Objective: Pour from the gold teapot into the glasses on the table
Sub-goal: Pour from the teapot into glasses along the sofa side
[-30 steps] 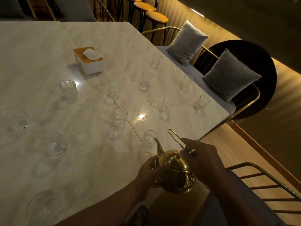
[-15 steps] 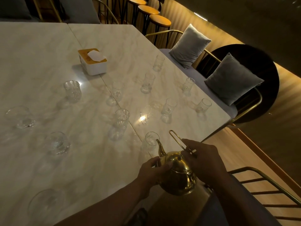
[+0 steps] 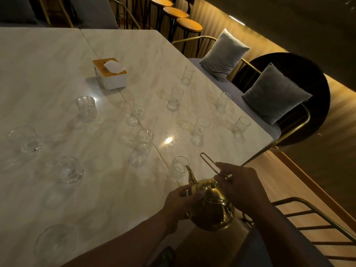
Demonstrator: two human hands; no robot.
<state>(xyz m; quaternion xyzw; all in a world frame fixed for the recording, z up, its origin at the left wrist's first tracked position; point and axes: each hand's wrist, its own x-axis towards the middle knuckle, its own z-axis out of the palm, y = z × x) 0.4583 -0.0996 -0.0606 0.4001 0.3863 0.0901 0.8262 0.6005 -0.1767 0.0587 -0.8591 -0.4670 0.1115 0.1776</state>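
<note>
- gold teapot: held up at the near right corner of the table, about over its edge, roughly upright, lid on.
- spout points up and away towards the nearest glass; the tip looks to be at that glass's rim, but whether it is over the mouth cannot be told. No stream visible.
- right hand: fingers curled round the wire handle, which leans forward over the lid, and it seems to carry the weight.
- left hand: cups the front of the pot's body by the spout base, thumb on top, steadying it.
- nearest glass looks clear and empty, though the light is too dim to be sure.
- ribbed glass stands just beyond it, and more glasses are scattered across both halves of the table, well apart from each other; none shows any obvious liquid.
- tissue box sits further back near the table seam.
- two grey cushions lie on the bench to the right, with round stools behind.
- step, as judged: lining up the first pour, with no tipping begun.
- next move calls for the spout tip over the glass mouth, then a slow forward tilt from the handle while the left hand braces; the mouth is narrow, so overshoot would spill on the marble.
</note>
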